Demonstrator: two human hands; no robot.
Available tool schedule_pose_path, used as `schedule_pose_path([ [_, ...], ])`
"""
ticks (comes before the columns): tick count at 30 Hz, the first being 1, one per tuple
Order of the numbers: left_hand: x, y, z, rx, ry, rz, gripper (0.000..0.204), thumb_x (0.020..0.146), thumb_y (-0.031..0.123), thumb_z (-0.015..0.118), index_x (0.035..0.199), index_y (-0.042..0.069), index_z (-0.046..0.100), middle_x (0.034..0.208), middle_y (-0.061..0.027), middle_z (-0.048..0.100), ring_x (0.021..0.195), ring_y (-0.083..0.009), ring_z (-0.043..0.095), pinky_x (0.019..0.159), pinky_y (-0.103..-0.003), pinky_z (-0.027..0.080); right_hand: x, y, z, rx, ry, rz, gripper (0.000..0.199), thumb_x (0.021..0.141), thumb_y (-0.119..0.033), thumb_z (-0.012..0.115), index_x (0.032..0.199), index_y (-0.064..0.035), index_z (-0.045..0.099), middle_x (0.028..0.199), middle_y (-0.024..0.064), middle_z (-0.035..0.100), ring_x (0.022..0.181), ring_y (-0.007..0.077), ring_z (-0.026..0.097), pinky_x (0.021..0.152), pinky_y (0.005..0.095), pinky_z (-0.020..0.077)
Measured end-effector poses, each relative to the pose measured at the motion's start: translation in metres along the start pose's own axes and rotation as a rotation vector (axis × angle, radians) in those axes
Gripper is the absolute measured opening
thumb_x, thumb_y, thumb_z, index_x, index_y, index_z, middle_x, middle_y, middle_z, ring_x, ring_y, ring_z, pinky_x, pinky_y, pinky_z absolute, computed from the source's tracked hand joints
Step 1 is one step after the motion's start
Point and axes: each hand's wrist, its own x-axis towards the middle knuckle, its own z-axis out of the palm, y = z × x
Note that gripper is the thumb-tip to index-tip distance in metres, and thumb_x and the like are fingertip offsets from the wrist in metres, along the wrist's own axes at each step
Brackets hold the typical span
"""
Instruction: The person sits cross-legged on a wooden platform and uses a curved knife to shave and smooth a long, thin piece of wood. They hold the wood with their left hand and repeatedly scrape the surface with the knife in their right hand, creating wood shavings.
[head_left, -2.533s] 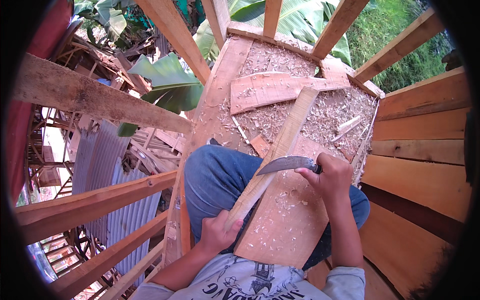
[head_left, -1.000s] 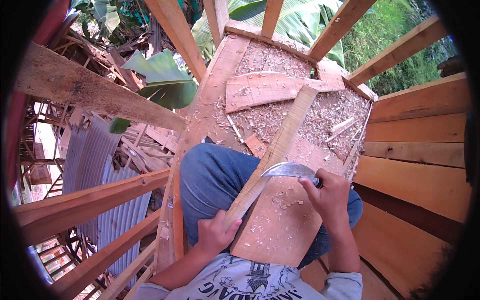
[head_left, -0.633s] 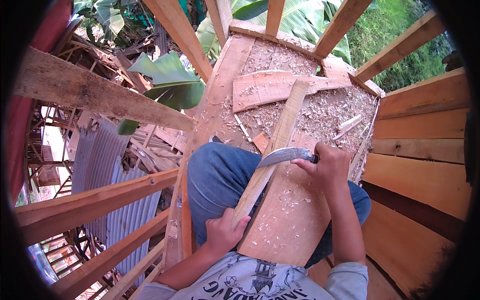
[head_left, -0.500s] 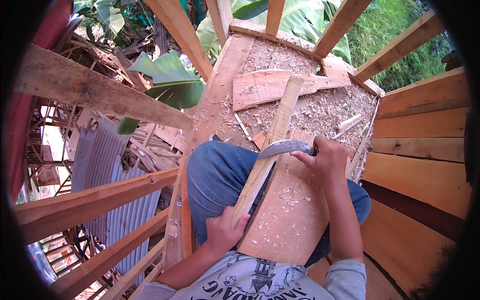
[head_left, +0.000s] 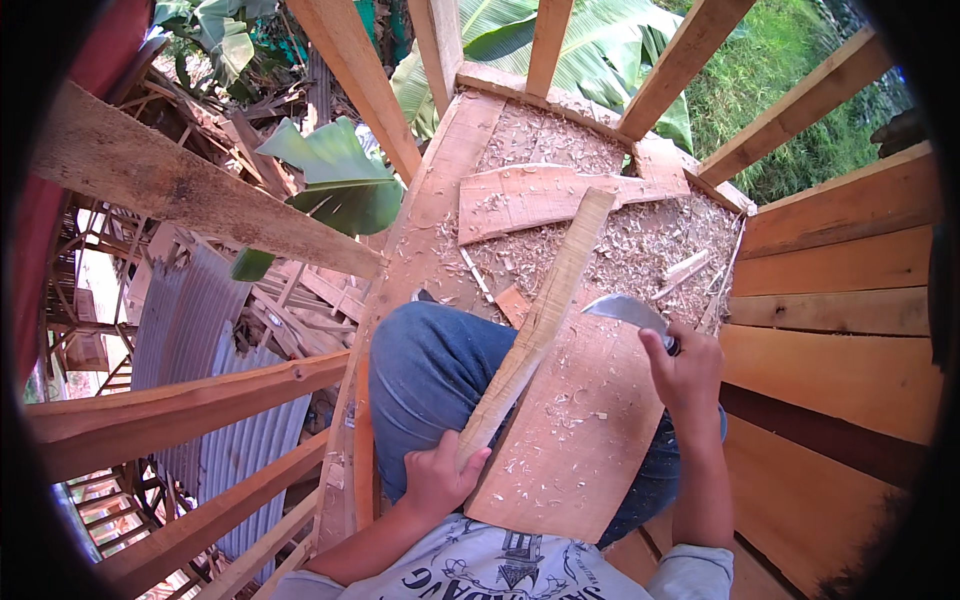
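My left hand (head_left: 440,474) is closed round the near end of a long wooden strip (head_left: 541,318), which slants up and away to the right over my left knee. In my right hand (head_left: 688,362) is a curved-blade knife (head_left: 626,311), gripped by its dark handle. Its blade points left, apart from the strip, over a wide wooden board (head_left: 575,430) that lies across my lap. Wood shavings are scattered on that board.
A cut plank (head_left: 540,203) lies on the shaving-covered floor ahead. Upright posts and rails (head_left: 200,400) fence the left and far sides; a board wall (head_left: 835,340) stands on the right. Beyond the rails are corrugated metal sheets (head_left: 190,350) and banana leaves (head_left: 340,180).
The knife has come off the strip and moved right and toward me with my right hand. The strip's far end sits slightly lower in view; my left hand keeps its hold.
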Motion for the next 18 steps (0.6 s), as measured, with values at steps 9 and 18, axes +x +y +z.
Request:
schedule_pose_path([
  [9, -0.004, -0.001, 0.003, -0.039, 0.026, -0.016, 0.037, 0.088, 0.036, 0.065, 0.076, 0.004, 0.05, 0.048, -0.0131, 0.052, 0.042, -0.0309, 0.057, 0.039, -0.039, 0.042, 0.032, -0.02, 0.032, -0.176, -0.032, -0.233, 0.071, 0.07, -0.073, 0.063, 0.055, -0.0046, 0.057, 0.045, 0.0102, 0.051, 0.04, 0.0258, 0.055, 0.043, 0.0374, 0.0432],
  [18, 0.0, 0.001, 0.003, -0.065, 0.035, -0.066, 0.037, 0.088, 0.034, 0.065, 0.074, 0.005, 0.049, 0.05, -0.0154, 0.053, 0.045, -0.0347, 0.058, 0.04, -0.04, 0.042, 0.057, -0.025, 0.052, -0.158, -0.056, -0.235, 0.075, 0.068, -0.078, 0.06, 0.056, -0.0046, 0.055, 0.048, 0.0104, 0.052, 0.044, 0.0281, 0.055, 0.046, 0.039, 0.0437],
])
